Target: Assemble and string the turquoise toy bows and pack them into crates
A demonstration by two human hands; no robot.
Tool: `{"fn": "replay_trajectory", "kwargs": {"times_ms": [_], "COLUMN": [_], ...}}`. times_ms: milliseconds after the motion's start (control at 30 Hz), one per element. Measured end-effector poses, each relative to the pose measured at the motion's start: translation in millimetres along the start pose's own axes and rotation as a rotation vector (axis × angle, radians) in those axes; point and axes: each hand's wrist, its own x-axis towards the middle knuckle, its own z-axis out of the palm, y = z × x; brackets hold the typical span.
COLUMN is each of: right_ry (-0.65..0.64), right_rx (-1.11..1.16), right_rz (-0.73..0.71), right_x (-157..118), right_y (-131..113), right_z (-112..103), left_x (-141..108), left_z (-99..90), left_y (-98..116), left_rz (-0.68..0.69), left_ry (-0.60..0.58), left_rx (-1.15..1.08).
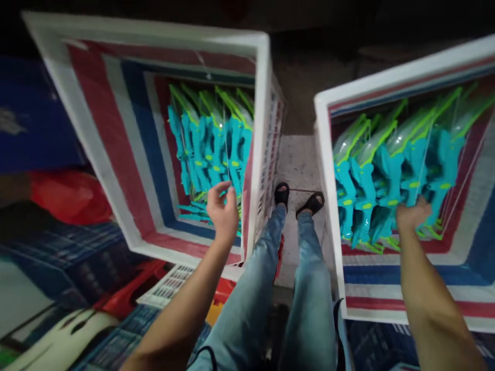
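Turquoise toy bows [209, 147] with lime-green limbs and thin white strings stand in a close row in the left crate [150, 28]. My left hand [223, 208] is over the right part of this crate, fingers curled toward the thumb. A thin white string runs down to its fingertips, but I cannot tell whether they pinch it. In the right crate [328, 206] more bows of the same kind stand side by side. My right hand [413, 214] reaches down among them, closed around the lower part of one toy bow [416, 159]; its fingers are partly hidden and slightly blurred.
Both crates have red, white and blue striped liners. Between them lies a concrete floor [297, 159] where my feet in black sandals [282, 193] stand. At the left are a red plastic bag [71, 196], stacked blue boxes [69, 252] and a cream-coloured object [65, 340].
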Motion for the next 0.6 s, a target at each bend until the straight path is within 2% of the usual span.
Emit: {"fn": "replay_trajectory", "kwargs": {"times_ms": [33, 67, 133, 200, 233, 267, 333, 400, 433, 500, 600], "right_ry": [0.112, 0.213, 0.307, 0.208, 0.085, -0.054, -0.288, -0.453, -0.504, -0.539, -0.523], "right_rx": [0.056, 0.127, 0.25, 0.26, 0.223, 0.152, -0.044, -0.311, -0.452, -0.695, -0.862], "right_rz": [-0.018, -0.139, -0.539, -0.989, -1.225, -1.44, -1.76, -1.923, -1.94, -1.892, -1.811], "right_x": [-2.3, -7.8, -29.3, -63.2, -83.1, -103.8, -143.7, -176.3, -188.7, -205.2, -212.6], "right_y": [-25.6, -57.4, -139.4, -238.6, -290.1, -340.0, -426.5, -486.2, -505.1, -523.9, -523.2], "right_z": [-22.7, -47.0, -92.0, -116.9, -117.8, -110.5, -75.2, -25.5, -0.6, 41.5, 76.4], "left_x": [13.9, 25.6, 42.5, 54.1, 59.9, 66.6, 84.2, 106.3, 117.9, 139.5, 162.6], "left_z": [-9.4, -14.8, -15.6, -7.4, -1.5, 4.8, 17.4, 28.3, 33.0, 41.3, 52.2], "left_y": [-32.2, -62.3, -112.1, -146.0, -157.8, -167.2, -181.8, -194.7, -201.4, -214.9, -234.1], "left_rz": [-0.207, -0.368, -0.543, -0.597, -0.609, -0.616, -0.615, -0.6, -0.588, -0.553, -0.505], "left_ry": [-0.005, -0.032, -0.096, -0.145, -0.165, -0.179, -0.192, -0.195, -0.198, -0.206, -0.226], "left_rx": [0.092, 0.164, 0.22, 0.202, 0.19, 0.18, 0.158, 0.131, 0.116, 0.086, 0.052]}}
